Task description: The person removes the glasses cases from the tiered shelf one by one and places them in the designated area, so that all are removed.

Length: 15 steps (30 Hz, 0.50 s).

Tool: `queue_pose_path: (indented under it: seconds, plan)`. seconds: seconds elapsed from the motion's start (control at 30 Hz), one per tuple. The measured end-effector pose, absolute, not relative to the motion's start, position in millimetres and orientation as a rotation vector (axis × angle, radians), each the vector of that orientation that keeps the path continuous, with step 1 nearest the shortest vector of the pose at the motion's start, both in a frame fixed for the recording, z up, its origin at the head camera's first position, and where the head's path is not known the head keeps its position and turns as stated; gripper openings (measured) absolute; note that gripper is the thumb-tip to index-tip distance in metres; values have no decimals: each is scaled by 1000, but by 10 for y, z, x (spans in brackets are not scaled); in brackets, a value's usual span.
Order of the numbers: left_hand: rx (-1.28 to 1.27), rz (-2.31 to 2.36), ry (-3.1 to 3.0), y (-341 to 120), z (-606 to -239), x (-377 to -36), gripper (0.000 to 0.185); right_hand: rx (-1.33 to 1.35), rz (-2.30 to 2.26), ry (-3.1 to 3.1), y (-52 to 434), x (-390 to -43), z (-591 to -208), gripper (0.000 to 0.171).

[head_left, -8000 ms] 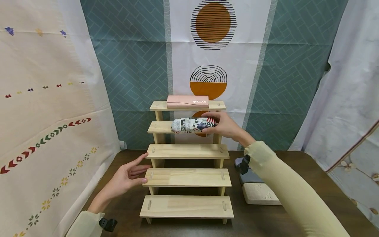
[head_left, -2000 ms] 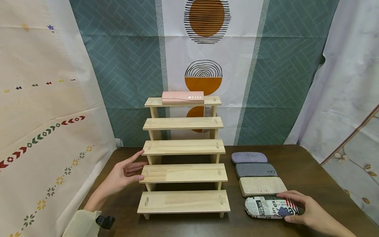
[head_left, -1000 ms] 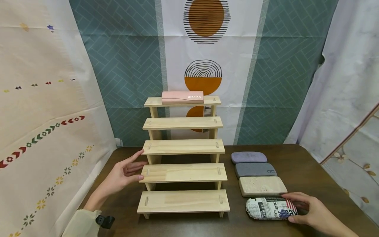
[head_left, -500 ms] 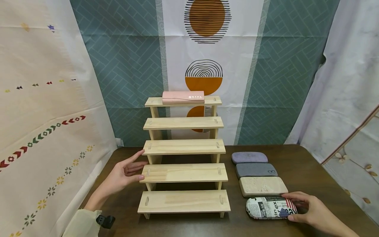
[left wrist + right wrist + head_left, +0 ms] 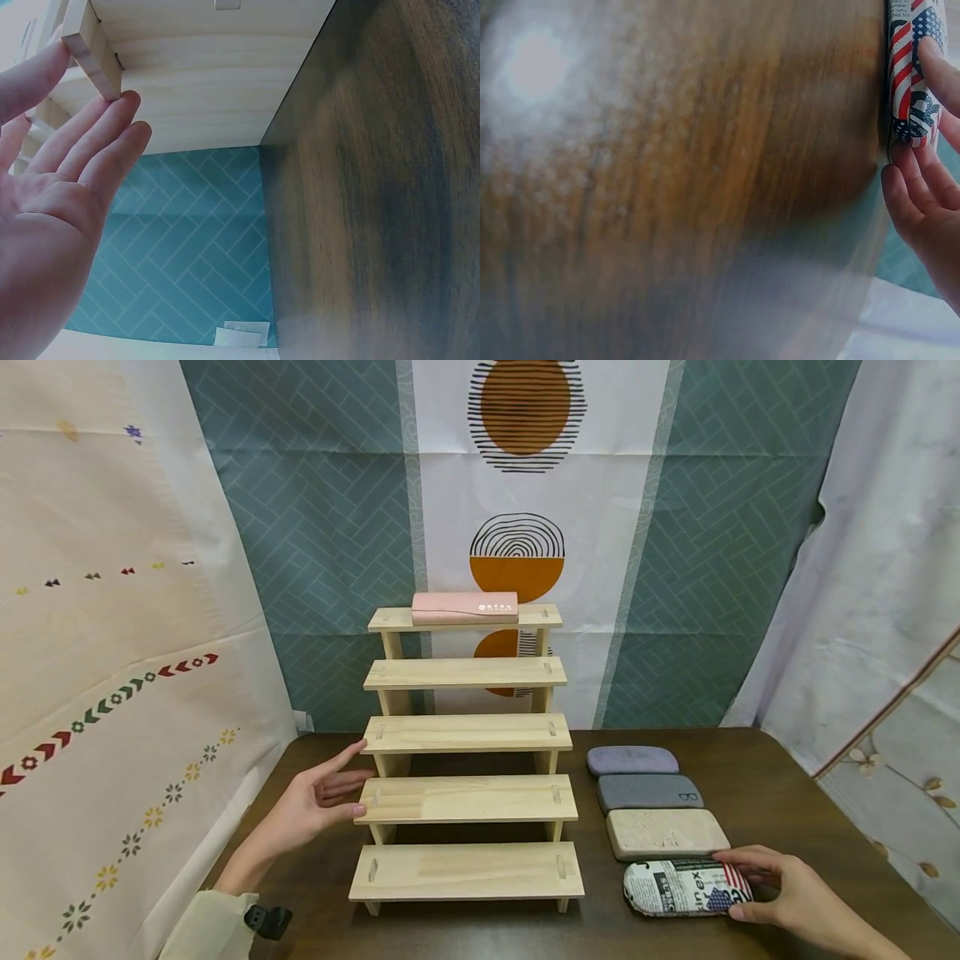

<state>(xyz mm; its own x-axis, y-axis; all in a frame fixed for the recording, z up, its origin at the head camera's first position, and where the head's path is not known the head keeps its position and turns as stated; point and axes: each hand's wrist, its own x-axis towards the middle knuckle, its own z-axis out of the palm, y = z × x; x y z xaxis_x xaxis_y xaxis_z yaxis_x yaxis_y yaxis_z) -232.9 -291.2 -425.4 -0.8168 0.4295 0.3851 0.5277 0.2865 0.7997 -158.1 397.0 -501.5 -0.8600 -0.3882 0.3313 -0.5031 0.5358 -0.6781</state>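
Looking from the head camera, the right hand (image 5: pixel 787 902) curls round the newspaper-print glasses case (image 5: pixel 684 887), lying on the dark wooden bench (image 5: pixel 787 793) in a row beside three other cases. One pink rectangular case (image 5: pixel 465 608) remains atop the pale five-step wooden rack (image 5: pixel 465 802).

At the left wrist, the left hand (image 5: pixel 52 217) lies flat, fingers spread against a step's end.

At the right wrist, fingers (image 5: pixel 922 187) clasp the printed case's end.

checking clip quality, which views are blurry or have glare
Head view: sharp and evenly lit, with wide-angle bowing at the edges. Left wrist view: wooden stepped shelf fairly clear, the left hand soft up close. Right wrist view: dark wooden table badly blurred, a glare spot top left; only the newspaper-print glasses case and right hand read.
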Motion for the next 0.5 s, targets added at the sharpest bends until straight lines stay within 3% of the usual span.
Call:
queue_pose_path:
  seconds: [0.27, 0.5]
  plan:
    - [-912, -1574, -2443, -2914, -4252, -2322, 92, 777, 1176, -2693, 3992, -1577, -4921, 58]
    - [-917, -1575, -2438, -2919, -4256, -2327, 92, 775, 976, -2681, 3986, -1628, -4561, 61]
